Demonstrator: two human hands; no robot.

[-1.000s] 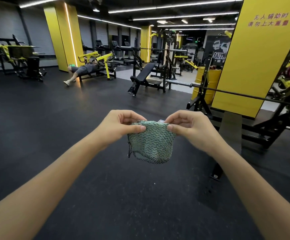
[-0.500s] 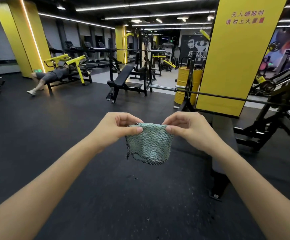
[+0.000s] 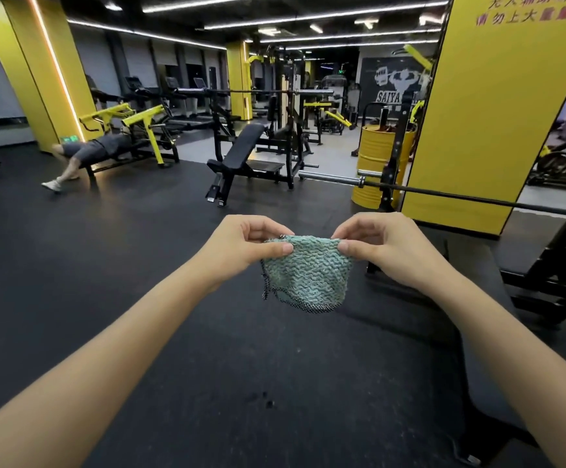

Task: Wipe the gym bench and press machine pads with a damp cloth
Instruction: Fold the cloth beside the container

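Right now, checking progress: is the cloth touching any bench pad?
No, the left hand and right hand pinch the cloth, which hangs in mid-air.

- Black floor [image 3: 72,265] is laid pretty much everywhere.
- Yellow pillars [image 3: 497,130] are dotted around.
- Ceiling [image 3: 180,8] is lit by strip lights [image 3: 308,16].
- Yellow drum [image 3: 371,163] is parked beside one pillar.

I am holding both bare forearms stretched forward, angling in toward each other. My left hand [image 3: 244,246] and right hand [image 3: 387,251] are each pinching a top corner of the cloth [image 3: 308,275] between thumb and curled fingers, wrists level.
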